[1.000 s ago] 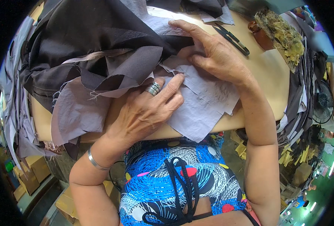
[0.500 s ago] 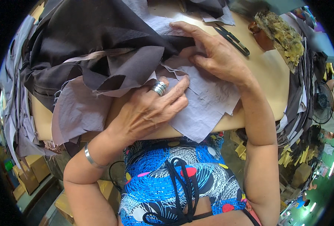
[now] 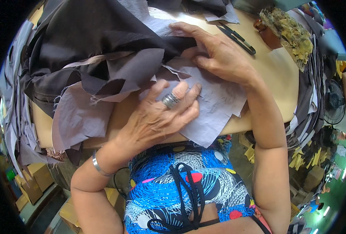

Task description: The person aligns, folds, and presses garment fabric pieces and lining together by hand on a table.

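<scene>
My left hand, with a ring and a bracelet, lies over a pale lavender-grey cloth piece at the table's near edge. Its fingers are spread on the cloth and grip nothing. Curved over the far side of the same piece, my right hand has thumb and forefinger apart, its other fingers partly hidden. The tip of a dark brown garment reaches into the gap between them. A light strip of tape runs along that garment, and a loose lavender flap hangs at its near side.
Black thread snips lie on the tan table beyond my right hand. Farther right are a brown container and a clump of yellowish scraps. Hanging cloth strips flank the table. A fan stands at right, cardboard boxes at lower left.
My left hand has lifted slightly and shifted right and nearer me, its fingers spreading from a closer bunch. The right hand has barely moved.
</scene>
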Demonstrator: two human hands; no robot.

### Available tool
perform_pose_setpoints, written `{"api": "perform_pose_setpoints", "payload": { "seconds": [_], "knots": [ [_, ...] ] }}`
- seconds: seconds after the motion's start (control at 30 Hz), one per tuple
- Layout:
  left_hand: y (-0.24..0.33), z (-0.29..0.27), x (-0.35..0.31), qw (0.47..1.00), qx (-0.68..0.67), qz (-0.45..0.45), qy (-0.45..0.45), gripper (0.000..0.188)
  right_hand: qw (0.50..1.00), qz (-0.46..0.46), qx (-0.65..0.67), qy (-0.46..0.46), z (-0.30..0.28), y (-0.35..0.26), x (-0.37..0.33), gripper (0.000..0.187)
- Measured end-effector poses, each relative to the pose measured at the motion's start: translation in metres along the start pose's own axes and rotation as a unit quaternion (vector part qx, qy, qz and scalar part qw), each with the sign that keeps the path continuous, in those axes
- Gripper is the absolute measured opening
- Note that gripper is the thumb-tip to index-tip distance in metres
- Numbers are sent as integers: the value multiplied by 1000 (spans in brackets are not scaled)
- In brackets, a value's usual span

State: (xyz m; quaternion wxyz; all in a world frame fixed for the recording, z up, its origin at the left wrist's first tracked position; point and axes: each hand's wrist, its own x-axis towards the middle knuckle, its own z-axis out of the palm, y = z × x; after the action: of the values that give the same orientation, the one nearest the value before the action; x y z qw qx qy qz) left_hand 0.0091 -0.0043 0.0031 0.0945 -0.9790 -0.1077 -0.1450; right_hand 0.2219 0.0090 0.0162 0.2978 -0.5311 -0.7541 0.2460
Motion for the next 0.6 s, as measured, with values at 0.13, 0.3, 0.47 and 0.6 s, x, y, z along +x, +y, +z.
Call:
{"api": "perform_pose_setpoints", "payload": {
  "seconds": [0.13,0.3,0.47,0.6],
  "knots": [
    [14,-2,7,992,-124,-5,-13,22,1000,12,-13,-7,1,-1,1,66],
    [12,-4,13,973,-231,1,-21,31,1000,6,-14,-2,1,-1,-3,67],
    [-7,-1,-12,973,-153,-147,-88,35,999,5,-35,-17,-9,-1,-8,72],
    [-12,2,-10,988,-118,-92,-40,38,982,177,-54,-40,-6,-20,1,75]
  ]
}}
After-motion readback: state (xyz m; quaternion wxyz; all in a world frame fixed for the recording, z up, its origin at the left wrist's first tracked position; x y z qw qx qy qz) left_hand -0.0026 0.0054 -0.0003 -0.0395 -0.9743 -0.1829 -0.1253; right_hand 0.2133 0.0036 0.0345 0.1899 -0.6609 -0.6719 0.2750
